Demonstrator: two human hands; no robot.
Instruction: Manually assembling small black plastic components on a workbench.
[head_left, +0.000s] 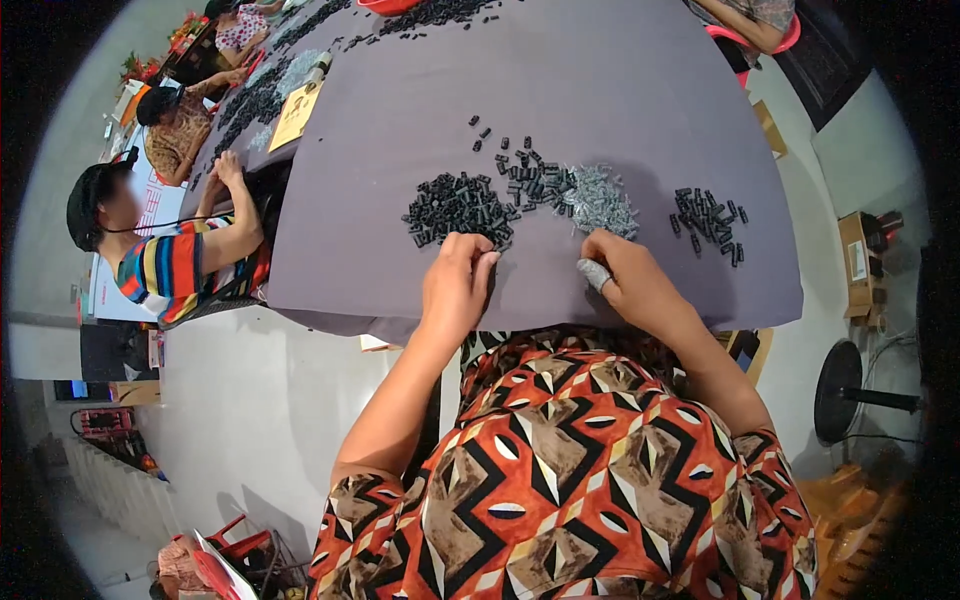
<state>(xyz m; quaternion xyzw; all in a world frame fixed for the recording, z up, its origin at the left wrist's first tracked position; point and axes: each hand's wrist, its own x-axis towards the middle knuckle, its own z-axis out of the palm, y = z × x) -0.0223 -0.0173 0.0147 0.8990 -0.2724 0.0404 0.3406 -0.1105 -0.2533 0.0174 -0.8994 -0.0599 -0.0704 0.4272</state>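
My left hand (pixel 458 282) is closed at the near edge of a heap of small black cylindrical parts (pixel 450 207). Its thumb and fingers come together, and whatever may be between them is too small to see. Just in front of a heap of small clear-grey pin-like parts (pixel 600 202), my right hand (pixel 632 280) is closed as well, with its fingertips partly hidden. A grey wrap (pixel 594 274) covers a digit of that hand. Loose black parts (pixel 530 178) lie between and beyond the two heaps. A separate group of black pieces (pixel 708 218) is spread to the right.
A grey-purple cloth (pixel 370 120) covers the table. A red basin (pixel 390 5) and more black parts (pixel 445 14) are at the far edge. On the left, a person in a striped shirt (pixel 190 250) and others sit at a table with similar heaps and a yellow card (pixel 296 116).
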